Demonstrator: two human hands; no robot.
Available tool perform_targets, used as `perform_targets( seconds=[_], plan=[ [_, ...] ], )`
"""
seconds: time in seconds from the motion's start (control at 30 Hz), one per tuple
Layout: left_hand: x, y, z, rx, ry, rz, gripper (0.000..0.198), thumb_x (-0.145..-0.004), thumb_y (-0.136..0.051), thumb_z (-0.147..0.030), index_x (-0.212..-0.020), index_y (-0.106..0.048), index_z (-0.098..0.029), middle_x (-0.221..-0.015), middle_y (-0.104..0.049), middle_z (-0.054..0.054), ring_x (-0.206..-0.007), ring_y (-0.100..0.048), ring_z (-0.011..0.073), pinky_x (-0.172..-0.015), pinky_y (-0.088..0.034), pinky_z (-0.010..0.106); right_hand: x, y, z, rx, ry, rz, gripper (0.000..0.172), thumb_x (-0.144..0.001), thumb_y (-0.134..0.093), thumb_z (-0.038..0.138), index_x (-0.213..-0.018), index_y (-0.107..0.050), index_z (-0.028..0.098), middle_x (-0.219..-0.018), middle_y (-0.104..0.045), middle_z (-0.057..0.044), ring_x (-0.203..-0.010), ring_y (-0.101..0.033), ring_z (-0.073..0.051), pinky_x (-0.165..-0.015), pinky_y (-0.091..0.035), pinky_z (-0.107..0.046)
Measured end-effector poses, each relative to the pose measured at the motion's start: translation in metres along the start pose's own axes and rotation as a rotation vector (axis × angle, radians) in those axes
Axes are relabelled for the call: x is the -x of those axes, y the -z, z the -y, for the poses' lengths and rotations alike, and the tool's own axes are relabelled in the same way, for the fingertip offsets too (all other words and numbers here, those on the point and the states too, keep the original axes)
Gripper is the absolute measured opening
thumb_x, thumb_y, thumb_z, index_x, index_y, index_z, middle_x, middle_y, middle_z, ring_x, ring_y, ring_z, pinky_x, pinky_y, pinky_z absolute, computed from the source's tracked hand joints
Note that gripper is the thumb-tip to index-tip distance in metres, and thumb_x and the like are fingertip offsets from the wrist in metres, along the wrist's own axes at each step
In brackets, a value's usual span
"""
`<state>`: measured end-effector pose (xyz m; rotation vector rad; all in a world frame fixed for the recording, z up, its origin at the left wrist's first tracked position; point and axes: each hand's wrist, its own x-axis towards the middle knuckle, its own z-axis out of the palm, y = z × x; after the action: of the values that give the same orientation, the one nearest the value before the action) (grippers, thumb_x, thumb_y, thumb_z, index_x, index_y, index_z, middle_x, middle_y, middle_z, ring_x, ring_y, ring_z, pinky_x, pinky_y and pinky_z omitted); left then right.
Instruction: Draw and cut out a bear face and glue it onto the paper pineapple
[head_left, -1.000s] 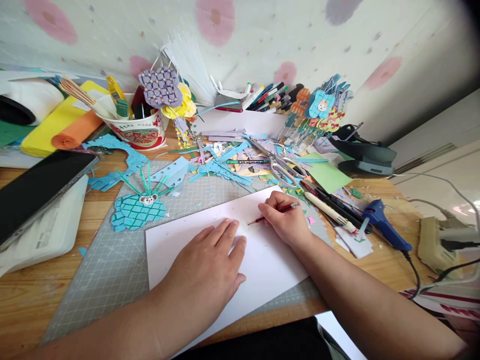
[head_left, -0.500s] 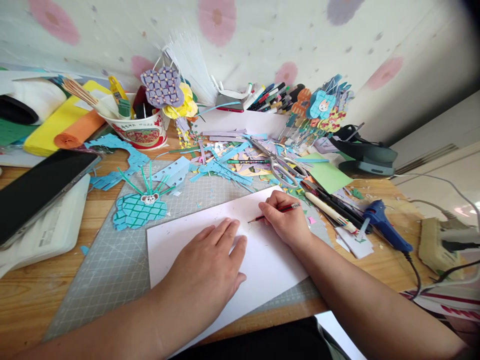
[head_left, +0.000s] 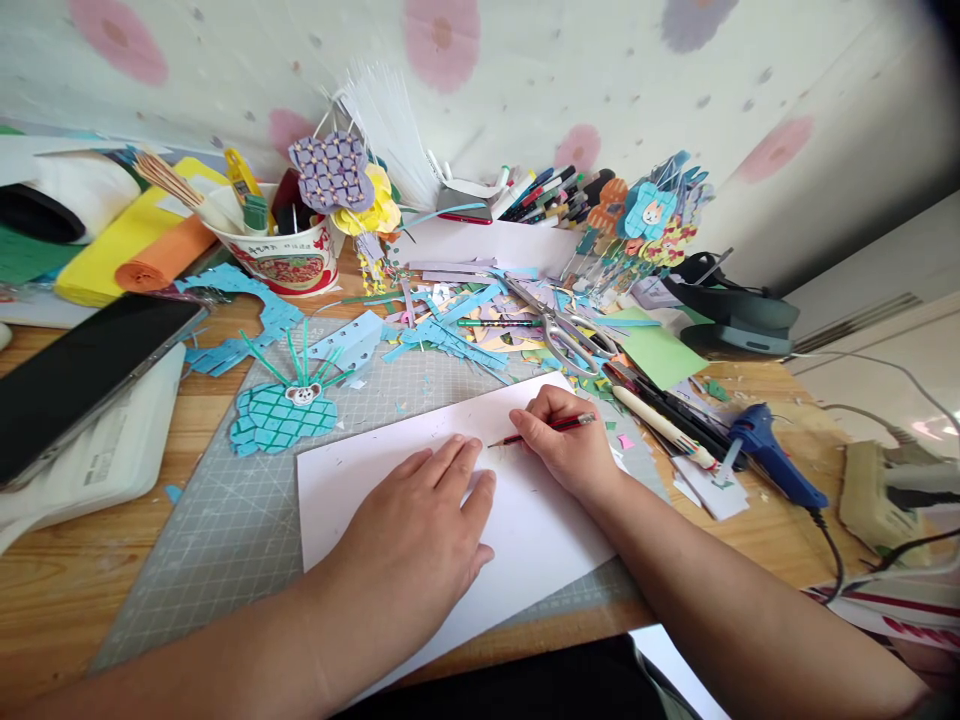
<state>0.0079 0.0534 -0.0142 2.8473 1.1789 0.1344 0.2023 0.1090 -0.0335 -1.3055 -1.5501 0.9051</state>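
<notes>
A white sheet of paper [head_left: 352, 490] lies at a slant on a grey cutting mat [head_left: 202, 540]. My left hand [head_left: 420, 530] rests flat on the sheet, its fingers stretched out. Just to its right, my right hand [head_left: 566, 445] grips a red and black pencil [head_left: 562, 424], whose tip meets the paper near my left fingertips. A few small marks show on the sheet. Left of the paper sits a blue paper cutout [head_left: 281, 418] with green crossed lines, green strips on top and a small bear face.
Behind the mat are paper scraps [head_left: 450, 335] and scissors [head_left: 562, 335]. A blue glue gun [head_left: 776, 455] and a power strip [head_left: 874, 500] lie right. A phone [head_left: 82, 380] rests on a white box at left. A paper tub [head_left: 281, 262] holds tools.
My right hand and the pencil have shifted slightly left across the paper. My left hand stays in its place on the sheet. The whole view has moved a little.
</notes>
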Motion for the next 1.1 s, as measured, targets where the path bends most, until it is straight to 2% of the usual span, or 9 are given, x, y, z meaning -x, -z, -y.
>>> perform_targets(
  seconds=[0.2,0.5,0.67,0.87,1.1],
  plan=[
    [0.0006,0.0006,-0.0001,0.009,0.001,0.016,0.051,-0.082,-0.072,-0.04,-0.125,-0.065,-0.013,-0.143,-0.05,0.023,-0.131,-0.051,0.0364,-0.102,-0.049,0.052,-0.0002,0.0011,0.0022,-0.006,-0.007,0.037,0.03,-0.074,-0.064,0.028,-0.053,-0.044,0.023,-0.047,-0.052,0.004,-0.046,-0.043,-0.012,-0.046,-0.034,-0.025],
    [-0.0004,0.0016,0.0008,0.025,0.004,0.026,0.052,-0.082,-0.073,-0.04,-0.125,-0.065,-0.012,-0.142,-0.05,0.024,-0.13,-0.052,0.0374,-0.102,-0.049,0.053,-0.0015,0.0022,0.001,-0.051,-0.018,0.021,0.03,-0.073,-0.065,0.026,-0.052,-0.044,0.023,-0.046,-0.05,0.004,-0.045,-0.043,-0.012,-0.046,-0.034,-0.026],
    [-0.0007,0.0016,0.0006,0.017,0.0,0.017,0.052,-0.082,-0.073,-0.039,-0.125,-0.065,-0.012,-0.141,-0.051,0.024,-0.13,-0.052,0.0373,-0.102,-0.049,0.053,-0.0019,0.0032,-0.0031,-0.119,-0.023,-0.051,0.034,-0.076,-0.067,0.026,-0.053,-0.043,0.024,-0.044,-0.05,0.005,-0.044,-0.041,-0.011,-0.047,-0.032,-0.026],
    [0.0009,0.0,0.0007,0.002,-0.012,-0.043,0.052,-0.08,-0.075,-0.04,-0.123,-0.066,-0.012,-0.139,-0.054,0.023,-0.128,-0.054,0.0369,-0.101,-0.05,0.052,-0.0007,0.0031,-0.0058,-0.321,-0.073,-0.13,0.03,-0.084,-0.066,0.038,-0.066,-0.048,0.024,-0.047,-0.053,0.007,-0.041,-0.047,-0.012,-0.046,-0.036,-0.026],
    [0.0013,-0.0008,0.0006,0.009,-0.001,-0.046,0.052,-0.078,-0.077,-0.041,-0.121,-0.067,-0.014,-0.139,-0.054,0.022,-0.127,-0.055,0.0369,-0.1,-0.051,0.052,-0.0013,0.0057,0.0012,-0.077,-0.028,-0.053,0.031,-0.072,-0.065,0.024,-0.051,-0.042,0.023,-0.046,-0.05,0.005,-0.046,-0.042,-0.012,-0.049,-0.034,-0.027]
  ],
)
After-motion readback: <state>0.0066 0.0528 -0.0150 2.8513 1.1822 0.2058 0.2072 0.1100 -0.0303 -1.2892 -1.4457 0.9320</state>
